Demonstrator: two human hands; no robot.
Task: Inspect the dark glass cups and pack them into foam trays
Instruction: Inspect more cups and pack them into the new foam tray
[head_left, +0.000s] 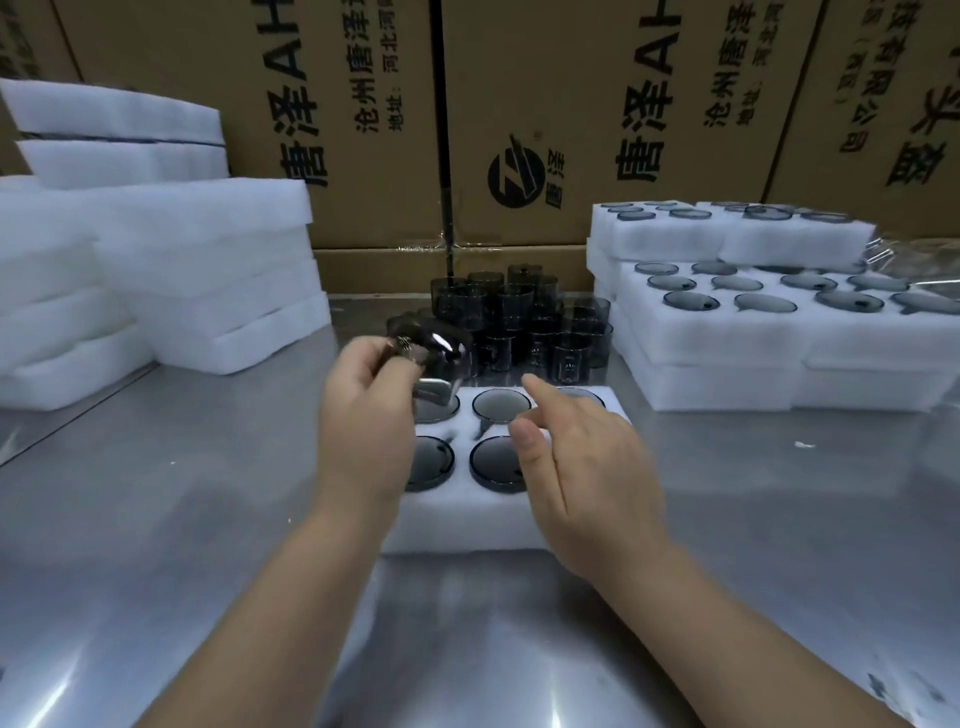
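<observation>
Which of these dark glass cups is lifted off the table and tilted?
The cup in the left hand, held tilted above the far-left corner of the front foam tray. The loose cups behind stand upright on the table; the rest sit in trays.

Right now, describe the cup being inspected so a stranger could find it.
On the steel table, a foam tray lies before a cluster of standing dark cups. Above the tray's far-left corner, the left hand grips one cup, the only one held aloft.

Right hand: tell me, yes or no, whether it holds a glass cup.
No, the right hand hovers open over the foam tray; the left hand grips the cup.
</observation>
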